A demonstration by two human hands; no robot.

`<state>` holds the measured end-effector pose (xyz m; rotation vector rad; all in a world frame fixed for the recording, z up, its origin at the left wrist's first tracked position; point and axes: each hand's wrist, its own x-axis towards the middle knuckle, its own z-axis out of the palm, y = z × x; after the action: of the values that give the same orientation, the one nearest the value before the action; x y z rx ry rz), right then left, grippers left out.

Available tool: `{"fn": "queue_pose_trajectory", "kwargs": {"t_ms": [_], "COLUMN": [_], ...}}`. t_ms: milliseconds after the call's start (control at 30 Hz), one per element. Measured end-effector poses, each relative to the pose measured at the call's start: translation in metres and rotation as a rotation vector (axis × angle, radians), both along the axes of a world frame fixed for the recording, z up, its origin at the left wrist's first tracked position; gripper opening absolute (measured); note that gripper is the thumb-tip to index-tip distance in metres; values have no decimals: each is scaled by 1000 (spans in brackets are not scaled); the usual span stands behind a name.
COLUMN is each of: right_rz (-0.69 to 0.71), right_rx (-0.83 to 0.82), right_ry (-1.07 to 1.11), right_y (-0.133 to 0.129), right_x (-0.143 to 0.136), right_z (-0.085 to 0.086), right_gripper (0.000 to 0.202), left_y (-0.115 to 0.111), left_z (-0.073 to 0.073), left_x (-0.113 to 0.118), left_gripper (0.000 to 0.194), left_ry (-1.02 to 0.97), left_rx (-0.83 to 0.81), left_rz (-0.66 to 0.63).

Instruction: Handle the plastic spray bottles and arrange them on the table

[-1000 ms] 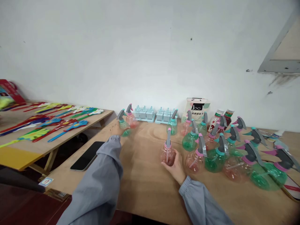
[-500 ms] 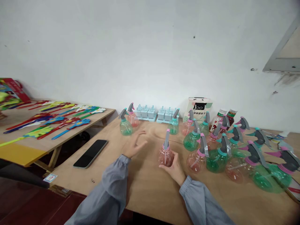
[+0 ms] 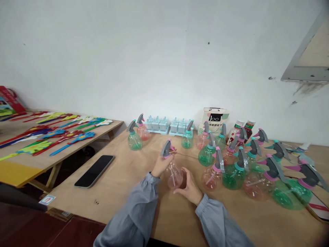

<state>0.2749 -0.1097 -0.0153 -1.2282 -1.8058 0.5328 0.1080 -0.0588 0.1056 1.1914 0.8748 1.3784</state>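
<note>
A clear pink spray bottle (image 3: pixel 172 178) with a grey and pink trigger head stands in front of me on the wooden table, leaning slightly. My left hand (image 3: pixel 162 164) is closed round its neck, just under the trigger head. At the bottle's lower right, my right hand (image 3: pixel 190 188) is open, thumb and fingers apart in a curve; whether a fingertip touches the plastic I cannot tell. Close by on the right is another pink spray bottle (image 3: pixel 211 178), with a green spray bottle (image 3: pixel 233 176) beside it.
Several more pink and green spray bottles crowd the right side. Light-blue ice-pop moulds (image 3: pixel 156 125) line the wall beside a printed box (image 3: pixel 213 120). A black phone (image 3: pixel 94 171) lies at left. Colourful hand-shaped clappers (image 3: pixel 73 137) cover a neighbouring table.
My left hand has moved right and taken hold of the pink bottle's neck. My right hand has loosened from its body. The bottle's trigger head has turned and tilted left.
</note>
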Motion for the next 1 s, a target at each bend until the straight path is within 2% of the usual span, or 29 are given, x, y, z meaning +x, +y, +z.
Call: {"fn": "queue_pose_trajectory", "kwargs": {"t_ms": [100,167,300,367,433,467,600,700,767,867,933,1000], "right_rz": [97,130,116,105,53,0,-250,-302,-259,-157,-174,-264], "right_rx": [-2,4,25,63,136,189,485,608,590,420,281,188], "right_ry": [-123,-197,-234,-175,-76,-23,107,113,88,97,180,265], "right_y": [-2,-3,-6,-11,-18,-22,-36,-42,-45,-45,-34,-12], "right_x": [10,13,11,9,13,17,44,55,49,25,7,-6], "right_z": [0,0,8,18,30,35,48,49,48,48,48,48], "right_gripper": [115,108,79,52,27,25,31,30,27,25,25,32], "left_y": [-2,-6,-12,-14,-15,-14,-12,-14,-16,-21,-24,-25], "left_z": [11,16,17,15,12,10,4,6,9,13,15,15], "left_x": [-21,-30,-32,-28,-24,-22,-20,-19,-17,-16,-16,-18], "left_gripper": [42,39,41,45,47,48,47,40,32,21,19,19], "left_ry": [-68,-80,-60,-54,-57,-63,-98,-112,-105,-80,-73,-71], "left_rx": [-125,-173,-180,-157,-146,-146,-158,-179,-213,-258,-267,-268], "left_rz": [-131,-272,-475,-530,-565,-578,-621,-616,-583,-528,-504,-517]}}
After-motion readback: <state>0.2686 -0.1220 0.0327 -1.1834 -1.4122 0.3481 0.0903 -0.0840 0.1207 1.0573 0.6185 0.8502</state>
